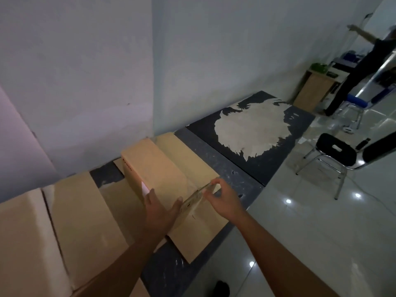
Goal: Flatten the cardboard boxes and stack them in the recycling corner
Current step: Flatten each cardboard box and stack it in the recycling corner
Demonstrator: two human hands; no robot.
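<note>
A tan cardboard box (154, 168) stands on the dark floor strip near the wall corner, its top face sealed. My left hand (160, 207) presses flat on the near end of that top, fingers straight. My right hand (222, 196) pinches a strip of worn brown tape (196, 197) that lifts off the box's near edge. A flattened cardboard sheet (199, 234) lies under and in front of the box. More cardboard (70, 221) lies at the left.
White walls meet in a corner behind the box. A dark floor panel (257, 163) with a pale worn patch lies beyond. A black chair (334, 151) stands on the glossy tiles at right. Another person (360, 67) stands far right by a small wooden cabinet (312, 91).
</note>
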